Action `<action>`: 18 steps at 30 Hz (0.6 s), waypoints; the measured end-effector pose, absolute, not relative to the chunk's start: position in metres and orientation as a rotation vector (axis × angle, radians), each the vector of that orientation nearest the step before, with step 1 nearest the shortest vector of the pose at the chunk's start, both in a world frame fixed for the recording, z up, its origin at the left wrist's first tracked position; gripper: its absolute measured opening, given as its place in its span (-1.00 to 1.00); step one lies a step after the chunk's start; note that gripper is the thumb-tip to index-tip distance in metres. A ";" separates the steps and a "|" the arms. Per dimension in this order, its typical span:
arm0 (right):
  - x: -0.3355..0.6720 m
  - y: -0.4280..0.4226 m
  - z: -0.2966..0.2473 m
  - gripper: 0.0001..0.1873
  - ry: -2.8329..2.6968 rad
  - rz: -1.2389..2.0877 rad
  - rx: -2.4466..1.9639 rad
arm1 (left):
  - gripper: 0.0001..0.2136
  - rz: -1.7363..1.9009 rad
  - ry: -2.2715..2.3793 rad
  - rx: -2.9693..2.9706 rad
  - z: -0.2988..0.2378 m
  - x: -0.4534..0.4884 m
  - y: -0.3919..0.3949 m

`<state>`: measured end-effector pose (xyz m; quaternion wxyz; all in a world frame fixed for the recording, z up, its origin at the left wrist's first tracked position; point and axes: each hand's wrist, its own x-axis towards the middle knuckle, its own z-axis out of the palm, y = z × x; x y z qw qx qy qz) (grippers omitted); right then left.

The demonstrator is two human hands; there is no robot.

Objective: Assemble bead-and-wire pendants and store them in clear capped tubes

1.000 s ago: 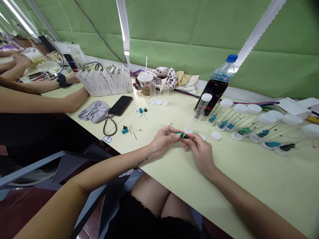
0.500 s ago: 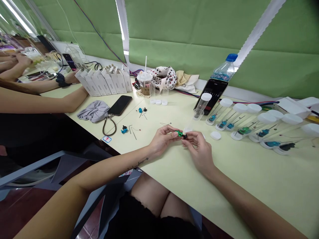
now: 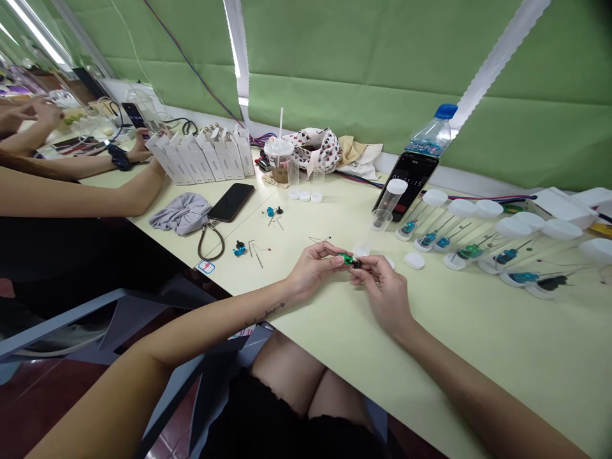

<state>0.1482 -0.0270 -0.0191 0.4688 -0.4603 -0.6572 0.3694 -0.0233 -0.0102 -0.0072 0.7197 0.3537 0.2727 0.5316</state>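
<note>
Between my fingertips, just above the table, is a small green metal part (image 3: 348,259) with a black piece at its right end. My left hand (image 3: 313,271) pinches the green side. At the black end, the thumb and fingers of my right hand (image 3: 385,290) are closed on the black piece (image 3: 356,263). Fingers cover part of both pieces, and I cannot make out their exact kind. Beyond my hands lie a thin bent wire (image 3: 319,240) and a white cap (image 3: 362,250). Another white cap (image 3: 414,260) rests to the right of my right hand.
Clear tubes with white caps (image 3: 471,248), several holding blue or green parts, stand at right. A phone (image 3: 406,185) leans against a bottle (image 3: 433,131). Blue parts (image 3: 239,248) and hex keys (image 3: 255,254) lie left, near another phone (image 3: 232,202). A co-worker's arm (image 3: 95,191) rests beside white boxes (image 3: 201,156).
My hands stay nearly in place, with the green part and black piece turned slightly between the fingers. My right fingers have shifted a little on the black end. The phone timer advanced one second.
</note>
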 end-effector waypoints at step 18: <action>0.149 -0.027 -0.017 -0.82 -1.616 0.935 -1.129 | -0.79 1.161 0.579 0.796 -0.007 -0.023 -0.009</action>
